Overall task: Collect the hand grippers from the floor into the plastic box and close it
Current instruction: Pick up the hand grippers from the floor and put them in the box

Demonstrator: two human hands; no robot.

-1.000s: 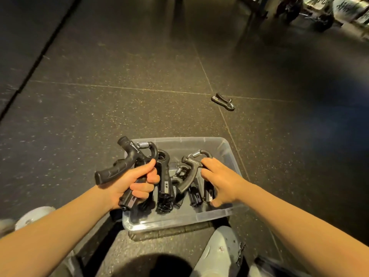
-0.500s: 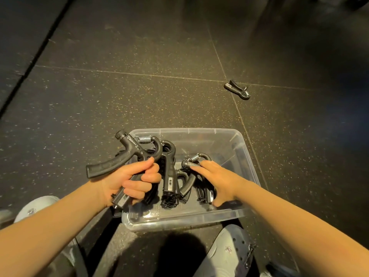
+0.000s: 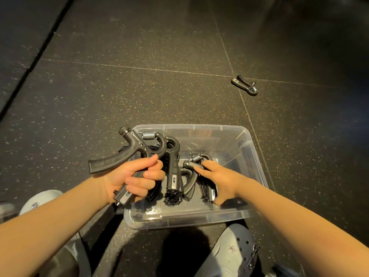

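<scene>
**Grippers: one in hand, several boxed, one loose**

Item 1. Left hand (image 3: 135, 176): closed tight round one handle of the held gripper (image 3: 139, 145). The other handle sticks out past the thumb and the spring end rises above the knuckles. The hand hangs over the near-left corner of the box (image 3: 250, 145), which I take to be the wait for a slot before it drops in.

Item 2. Right hand (image 3: 218, 177): inside the box, open, with the fingers (image 3: 201, 166) laid fairly straight on the head of the small gripper (image 3: 194, 159) and the thumb pointing down toward the box bottom. It looks like steadying or nudging, not lifting, probably to make the pile sit flat.

Item 3. Boxed grippers (image 3: 172, 176): between the two hands and under the right palm, standing or leaning with their handles down. They are too dark and tangled to count.

Item 4. Stray gripper (image 3: 244, 85): on the floor (image 3: 119, 86), well beyond the right hand's fingertips and past the far side of the box. It would need a lean or a step.

Item 5. Lid: I cannot pick it out from here.

Item 6. Clogs (image 3: 239, 250): just behind both wrists, either side of the box, so the person crouches right over it.

Status, as I judge it: collection is nearly done and closing has not begun.
</scene>
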